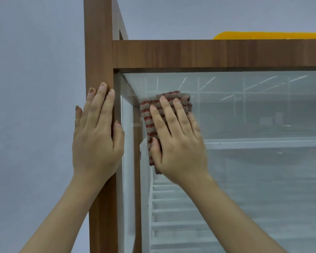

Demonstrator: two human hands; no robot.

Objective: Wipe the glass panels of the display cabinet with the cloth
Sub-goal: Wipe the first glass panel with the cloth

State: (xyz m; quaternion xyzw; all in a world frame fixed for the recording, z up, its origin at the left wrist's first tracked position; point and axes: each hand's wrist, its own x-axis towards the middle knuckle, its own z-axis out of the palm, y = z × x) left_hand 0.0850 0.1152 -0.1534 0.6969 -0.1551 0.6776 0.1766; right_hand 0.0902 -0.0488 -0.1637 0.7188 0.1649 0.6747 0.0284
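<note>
The display cabinet has a brown wooden frame (208,53) and a large front glass panel (263,170). A folded cloth (147,117) with red and grey stripes lies flat against the glass near its upper left corner. My right hand (177,137) presses the cloth onto the glass with straight, spread fingers, the thumb along the cloth's left edge. My left hand (96,136) rests flat on the cabinet's left wooden post (98,52), fingers straight and pointing up, thumb at the post's inner edge.
A yellow object (270,35) lies on top of the cabinet at the upper right. White shelves (263,143) and a white rack show through the glass. A narrow side glass panel (128,161) sits behind the post. A plain grey wall fills the left.
</note>
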